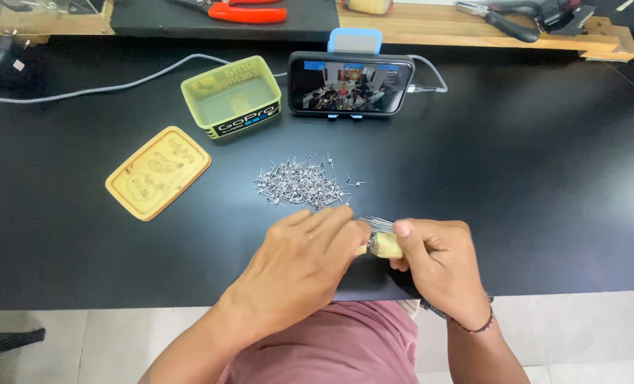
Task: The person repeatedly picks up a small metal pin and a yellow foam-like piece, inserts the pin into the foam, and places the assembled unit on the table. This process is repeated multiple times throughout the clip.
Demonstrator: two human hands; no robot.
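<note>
Nearest you, at the front edge of the black tabletop [545, 213], your right hand [441, 267] has its fingers closed around a small yellowish holder [387, 246] with a bundle of thin metal pins [377, 224] sticking out of its top toward 11 o'clock. Your left hand [304, 259] lies flat over the holder's left end, fingers extended and together, tips touching the pins; it grips nothing that I can see.

Judgement: you are mid-step, gathering pins into the holder. The next move calls for a fine pinch from the loose supply while the right hand keeps the bundle level.

That supply, a heap of loose pins [299, 183], lies just beyond at 12 o'clock. A yellow lid [158, 172] lies flat at 10 o'clock, its open yellow tub [231, 97] farther back. A phone [350, 84] on a blue stand, cable attached, stands at 12 o'clock, farthest out.
</note>
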